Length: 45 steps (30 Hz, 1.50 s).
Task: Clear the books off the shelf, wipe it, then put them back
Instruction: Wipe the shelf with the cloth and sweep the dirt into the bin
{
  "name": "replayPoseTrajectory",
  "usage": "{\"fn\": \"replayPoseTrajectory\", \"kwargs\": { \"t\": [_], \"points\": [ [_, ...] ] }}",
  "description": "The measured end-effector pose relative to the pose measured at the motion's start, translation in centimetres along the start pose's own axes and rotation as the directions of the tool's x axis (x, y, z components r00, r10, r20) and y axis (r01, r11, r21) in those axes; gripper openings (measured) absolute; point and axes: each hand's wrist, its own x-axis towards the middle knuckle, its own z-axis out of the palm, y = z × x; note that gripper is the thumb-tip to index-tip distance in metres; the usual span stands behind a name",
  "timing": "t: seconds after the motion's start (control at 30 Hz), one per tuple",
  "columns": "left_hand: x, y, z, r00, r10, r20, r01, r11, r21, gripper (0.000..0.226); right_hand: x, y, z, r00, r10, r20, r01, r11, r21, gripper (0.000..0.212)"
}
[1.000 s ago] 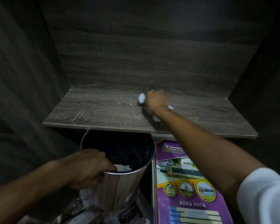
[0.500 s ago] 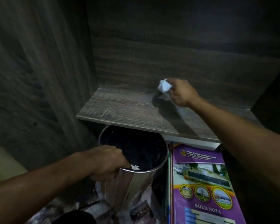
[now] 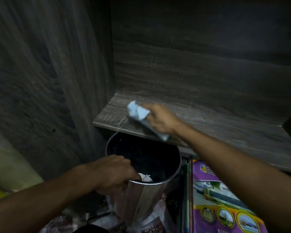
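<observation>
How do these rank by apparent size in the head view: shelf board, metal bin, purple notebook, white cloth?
shelf board
metal bin and purple notebook: too alike to rank; notebook nearer, cropped
white cloth

Item one: your right hand (image 3: 160, 119), gripping a crumpled pale-blue cloth (image 3: 139, 113) at the left end of the dark wood-grain shelf (image 3: 233, 132). One tail of the cloth trails past the shelf's front edge. Blur hides whether the cloth touches the board.

Item two: your left hand (image 3: 112, 175), fingers curled over the near rim of a shiny metal bin (image 3: 146, 199) standing below the shelf.

Item three: white crumpled paper (image 3: 145, 178) inside the bin.

Item four: a purple book (image 3: 208, 199), just beside the bin on its right.

Item five: loose printed papers (image 3: 154, 221) around the bin's foot.
</observation>
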Motion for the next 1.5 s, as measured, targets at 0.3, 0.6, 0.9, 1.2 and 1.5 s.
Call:
{"fn": "replayPoseTrajectory", "kwargs": {
  "t": [0.3,0.6,0.9,1.2,1.5],
  "points": [
    [-0.7,-1.2,1.0,0.999,-0.04,-0.021,0.038,0.998,-0.055,0.021,5.7,9.0,-2.1,0.94,0.339,-0.047,-0.339,0.903,-0.265,0.034],
    [-0.9,-1.6,1.1,0.997,-0.063,-0.036,0.06,0.994,-0.095,0.028,11.1,2.3,4.1,0.98,0.001,0.197,0.023,0.993,-0.12,0.033],
    [-0.9,-2.5,1.7,0.995,-0.064,-0.082,0.051,0.986,-0.16,0.021,11.9,4.7,-0.6,0.991,0.133,0.026,-0.13,0.986,-0.103,0.035],
    [-1.7,-2.4,1.7,0.992,-0.073,-0.106,0.052,0.981,-0.188,0.019,10.4,0.5,6.2,0.946,-0.22,0.238,0.267,0.945,-0.188,0.036],
    [-2.8,-1.2,1.3,0.99,-0.078,-0.113,0.058,0.983,-0.176,0.016,5.6,-0.5,-0.5,0.968,-0.176,0.179,0.149,0.977,0.156,0.028]
  ]
}}
